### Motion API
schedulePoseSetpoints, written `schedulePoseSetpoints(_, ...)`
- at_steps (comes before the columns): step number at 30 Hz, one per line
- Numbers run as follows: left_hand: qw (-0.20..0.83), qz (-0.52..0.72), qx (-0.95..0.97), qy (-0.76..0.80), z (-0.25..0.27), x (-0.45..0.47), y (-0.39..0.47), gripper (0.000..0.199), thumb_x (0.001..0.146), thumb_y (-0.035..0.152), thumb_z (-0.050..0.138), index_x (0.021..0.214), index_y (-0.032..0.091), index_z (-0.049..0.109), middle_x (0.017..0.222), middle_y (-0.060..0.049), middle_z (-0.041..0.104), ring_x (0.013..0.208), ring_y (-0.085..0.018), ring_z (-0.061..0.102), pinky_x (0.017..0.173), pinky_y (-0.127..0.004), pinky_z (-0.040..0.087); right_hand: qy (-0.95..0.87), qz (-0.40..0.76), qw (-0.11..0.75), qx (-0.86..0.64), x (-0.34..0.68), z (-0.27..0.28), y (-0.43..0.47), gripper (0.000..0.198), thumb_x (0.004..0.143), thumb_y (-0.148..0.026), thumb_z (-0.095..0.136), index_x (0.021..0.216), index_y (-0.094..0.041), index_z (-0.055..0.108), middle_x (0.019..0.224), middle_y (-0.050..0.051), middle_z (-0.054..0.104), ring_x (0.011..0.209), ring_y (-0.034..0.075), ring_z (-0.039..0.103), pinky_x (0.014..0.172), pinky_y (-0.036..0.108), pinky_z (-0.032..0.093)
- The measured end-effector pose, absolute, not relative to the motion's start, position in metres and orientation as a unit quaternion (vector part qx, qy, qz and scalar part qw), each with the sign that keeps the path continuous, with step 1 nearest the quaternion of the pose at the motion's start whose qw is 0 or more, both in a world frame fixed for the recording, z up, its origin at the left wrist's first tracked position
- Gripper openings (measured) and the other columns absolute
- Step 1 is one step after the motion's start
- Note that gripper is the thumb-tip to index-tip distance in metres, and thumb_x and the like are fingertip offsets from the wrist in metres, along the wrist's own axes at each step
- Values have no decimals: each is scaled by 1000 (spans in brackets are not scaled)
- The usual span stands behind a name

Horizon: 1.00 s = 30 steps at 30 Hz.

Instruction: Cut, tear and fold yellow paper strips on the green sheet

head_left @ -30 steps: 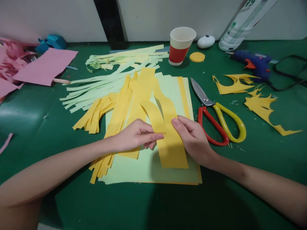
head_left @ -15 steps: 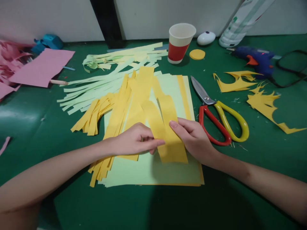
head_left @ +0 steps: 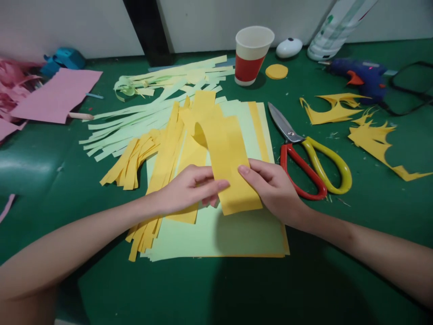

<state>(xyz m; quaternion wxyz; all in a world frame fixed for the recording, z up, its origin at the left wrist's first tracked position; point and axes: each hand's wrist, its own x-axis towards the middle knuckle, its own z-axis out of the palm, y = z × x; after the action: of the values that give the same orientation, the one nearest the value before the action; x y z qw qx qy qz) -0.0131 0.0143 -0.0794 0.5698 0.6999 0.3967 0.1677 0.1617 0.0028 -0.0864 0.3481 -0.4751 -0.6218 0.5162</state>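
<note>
- right now, a yellow paper piece [head_left: 233,169] is at the centre of the frame, held between both hands above the pale green sheets [head_left: 206,239]; its lower edge tilts slightly and a flap curls over at its upper left.
- the left hand [head_left: 192,189] has the left edge pinched, thumb on top and the other fingers tucked mostly out of sight.
- the right hand [head_left: 275,187] grips the right edge, thumb lying on the paper's face, fingers partly hidden behind.
- left of centre, long yellow strips [head_left: 164,174] lie slanted over the left side of the sheets, with a fanned bunch of shorter yellow strips [head_left: 130,162] just beside them.
- above those, pale green strips [head_left: 125,128] spread toward the left.
- right of centre, the scissors [head_left: 291,135] lie on the green table [head_left: 162,289], blades toward the top of the frame, one handle red, the other yellow.
- at the upper right, a blue glue gun [head_left: 360,74] rests above jagged yellow scraps [head_left: 374,142].
- top centre-right, a red-and-white paper cup [head_left: 250,67] stands upright near a yellow disc [head_left: 276,71].
- at the upper left, a pink sheet [head_left: 57,95] lies near a blue object [head_left: 69,59].
</note>
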Motion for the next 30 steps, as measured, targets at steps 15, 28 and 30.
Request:
schedulePoseSetpoints(15, 561, 186, 690, 418, -80, -12, 15, 47, 86, 33, 40, 47, 13, 56, 44, 0, 55, 42, -6, 51, 48, -16, 42, -575, 564, 357, -472, 163, -91, 1, 32, 84, -36, 41, 57, -20, 34, 51, -5, 33, 41, 7, 41, 39, 21, 36)
schedulePoseSetpoints(28, 536, 155, 705, 439, -77, -11, 13, 47, 86, 35, 41, 47, 13, 57, 44, 1, 54, 43, -6, 49, 47, -16, 39, -507, 575, 410, -494, 162, -93, -2, 34, 84, -38, 43, 58, -20, 34, 53, -6, 25, 40, 5, 36, 37, 18, 41)
schedulePoseSetpoints(30, 549, 165, 693, 438, -77, -11, 12, 47, 86, 34, 40, 46, 13, 56, 43, 1, 53, 45, -6, 51, 48, -16, 40, -479, 578, 435, -497, 161, -93, -1, 32, 85, -38, 43, 60, -21, 34, 54, -6, 25, 40, 5, 33, 37, 19, 41)
